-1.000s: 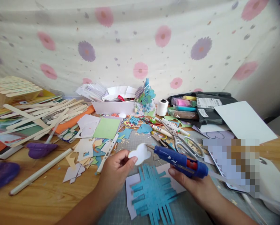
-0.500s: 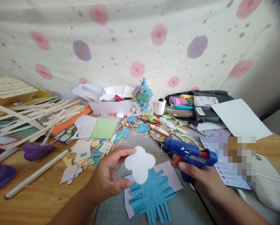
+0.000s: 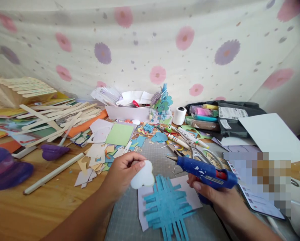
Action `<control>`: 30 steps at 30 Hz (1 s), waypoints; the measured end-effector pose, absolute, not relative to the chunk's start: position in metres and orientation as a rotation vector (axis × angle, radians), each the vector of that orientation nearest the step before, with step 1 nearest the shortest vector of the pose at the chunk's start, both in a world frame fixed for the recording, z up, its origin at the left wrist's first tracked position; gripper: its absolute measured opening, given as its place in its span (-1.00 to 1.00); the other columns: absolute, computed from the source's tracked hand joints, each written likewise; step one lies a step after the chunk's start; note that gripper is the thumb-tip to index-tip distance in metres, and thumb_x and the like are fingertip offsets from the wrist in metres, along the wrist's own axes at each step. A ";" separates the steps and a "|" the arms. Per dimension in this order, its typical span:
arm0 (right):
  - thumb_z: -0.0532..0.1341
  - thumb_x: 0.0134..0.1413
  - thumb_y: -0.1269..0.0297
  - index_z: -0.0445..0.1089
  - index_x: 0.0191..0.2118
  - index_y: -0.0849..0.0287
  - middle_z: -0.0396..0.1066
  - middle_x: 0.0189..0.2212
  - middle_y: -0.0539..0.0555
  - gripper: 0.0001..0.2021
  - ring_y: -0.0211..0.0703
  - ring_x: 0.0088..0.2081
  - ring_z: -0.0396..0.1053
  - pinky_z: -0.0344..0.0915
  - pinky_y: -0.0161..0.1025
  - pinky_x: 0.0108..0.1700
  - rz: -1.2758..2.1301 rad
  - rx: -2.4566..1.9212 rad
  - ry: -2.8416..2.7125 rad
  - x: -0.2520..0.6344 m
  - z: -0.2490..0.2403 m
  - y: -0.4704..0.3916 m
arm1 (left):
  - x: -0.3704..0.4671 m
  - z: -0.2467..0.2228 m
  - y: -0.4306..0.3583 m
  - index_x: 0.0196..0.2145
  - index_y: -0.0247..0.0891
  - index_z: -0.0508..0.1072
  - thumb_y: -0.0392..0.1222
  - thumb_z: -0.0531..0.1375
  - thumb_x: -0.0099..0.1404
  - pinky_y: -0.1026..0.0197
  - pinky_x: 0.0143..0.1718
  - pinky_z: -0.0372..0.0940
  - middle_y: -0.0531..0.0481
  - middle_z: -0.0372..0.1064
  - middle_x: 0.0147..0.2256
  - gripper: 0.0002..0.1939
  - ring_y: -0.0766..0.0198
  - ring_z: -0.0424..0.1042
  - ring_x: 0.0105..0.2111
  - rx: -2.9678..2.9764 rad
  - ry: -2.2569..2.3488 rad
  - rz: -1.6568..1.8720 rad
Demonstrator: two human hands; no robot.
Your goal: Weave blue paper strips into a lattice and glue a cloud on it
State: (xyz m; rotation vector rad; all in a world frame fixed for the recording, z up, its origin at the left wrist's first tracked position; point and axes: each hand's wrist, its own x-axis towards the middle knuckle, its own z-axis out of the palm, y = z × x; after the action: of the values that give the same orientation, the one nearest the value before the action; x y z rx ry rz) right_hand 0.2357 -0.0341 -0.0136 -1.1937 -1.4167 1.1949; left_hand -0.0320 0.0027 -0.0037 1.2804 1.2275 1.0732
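Observation:
Between the thumb and fingers of my left hand [image 3: 126, 172] is a white lobed paper cutout [image 3: 143, 175], its upper left part covered by the thumb. My right hand [image 3: 212, 192] is wrapped around the handle of a blue hot glue gun [image 3: 205, 170], whose nozzle points left toward the cutout but stays apart from it. Below both hands lies a lattice of woven blue paper strips [image 3: 168, 204] on a pale lilac sheet [image 3: 190, 192]. The sheet rests on a grey cutting mat [image 3: 126, 217].
Paper scraps [image 3: 97, 157] and wooden craft sticks [image 3: 59, 117] spread over the left side. Scissors [image 3: 197, 154] and markers [image 3: 190, 135] lie behind the glue gun. A white spool of thread [image 3: 179, 116] stands at the back; a tablet [image 3: 255, 190] lies at right.
My left hand has turned the white cutout and now pinches it with the thumb over its face. The glue gun stays in my right hand. The view has shifted left.

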 end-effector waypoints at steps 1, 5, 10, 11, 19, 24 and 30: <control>0.31 0.00 0.06 0.42 -0.45 0.15 0.36 -0.51 0.06 -0.75 -0.08 -0.36 0.33 0.24 -0.27 -0.44 1.204 -1.202 -1.421 0.236 -0.014 -0.034 | -0.032 -0.002 0.003 -0.37 -0.23 0.51 -0.06 0.27 0.15 0.36 -0.62 0.13 0.09 0.37 -0.56 -0.81 0.36 0.27 -0.61 1.306 1.249 1.018; 0.31 0.00 0.06 0.41 -0.45 0.15 0.35 -0.53 0.06 -0.75 -0.09 -0.38 0.32 0.24 -0.28 -0.45 1.229 -1.248 -1.423 0.237 -0.014 -0.035 | -0.030 0.002 0.001 -0.33 -0.24 0.57 -0.05 0.22 0.16 0.37 -0.63 0.08 0.04 0.42 -0.52 -0.77 0.36 0.27 -0.59 1.394 1.292 0.879; 0.32 -0.04 0.05 0.42 -0.47 0.14 0.38 -0.52 0.06 -0.75 -0.11 -0.43 0.31 0.26 -0.25 -0.44 1.195 -1.267 -1.404 0.235 -0.013 -0.035 | -0.030 0.004 0.001 -0.25 -0.25 0.56 -0.13 0.25 0.10 0.36 -0.57 0.16 0.01 0.46 -0.39 -0.75 0.35 0.35 -0.52 1.350 1.209 0.832; 0.33 -0.06 0.06 0.43 -0.47 0.13 0.39 -0.52 0.06 -0.76 -0.12 -0.44 0.30 0.26 -0.25 -0.44 1.200 -1.273 -1.388 0.235 -0.012 -0.035 | -0.030 0.004 0.002 -0.23 -0.24 0.55 -0.14 0.25 0.10 0.36 -0.57 0.16 0.02 0.45 -0.39 -0.74 0.36 0.34 -0.53 1.338 1.188 0.841; 0.43 -0.23 0.15 0.46 -0.35 0.16 0.46 -0.43 0.05 -0.71 -0.13 -0.38 0.37 0.31 -0.22 -0.32 1.444 -1.191 -1.112 0.211 -0.005 -0.038 | -0.010 0.002 -0.006 -0.29 -0.25 0.40 -0.20 0.30 0.04 0.35 -0.54 0.15 0.10 0.39 -0.47 -0.75 0.38 0.31 -0.54 1.334 1.089 0.892; 0.44 -0.30 0.27 0.41 -0.35 0.15 0.39 -0.53 -0.04 -0.69 -0.24 -0.48 0.30 0.25 -0.29 -0.41 1.540 -1.131 -1.039 0.188 -0.010 -0.045 | 0.011 0.003 -0.018 -0.36 -0.25 0.38 -0.23 0.37 -0.07 0.31 -0.46 0.19 0.12 0.35 -0.47 -0.70 0.35 0.32 -0.48 1.286 1.076 0.907; 0.44 -0.31 0.28 0.42 -0.36 0.15 0.43 -0.46 -0.01 -0.70 -0.17 -0.41 0.36 0.30 -0.25 -0.35 1.398 -1.166 -0.989 0.186 -0.011 -0.043 | 0.010 0.004 -0.018 -0.33 -0.26 0.40 -0.19 0.41 -0.10 0.34 -0.50 0.18 0.14 0.33 -0.49 -0.64 0.36 0.30 -0.50 1.174 1.024 0.920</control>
State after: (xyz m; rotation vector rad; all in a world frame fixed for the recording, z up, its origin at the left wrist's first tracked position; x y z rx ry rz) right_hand 0.1863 -0.0435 -0.0108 -1.1655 -0.9886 1.3985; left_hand 0.0096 -0.0176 0.0039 1.1744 1.0240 0.9200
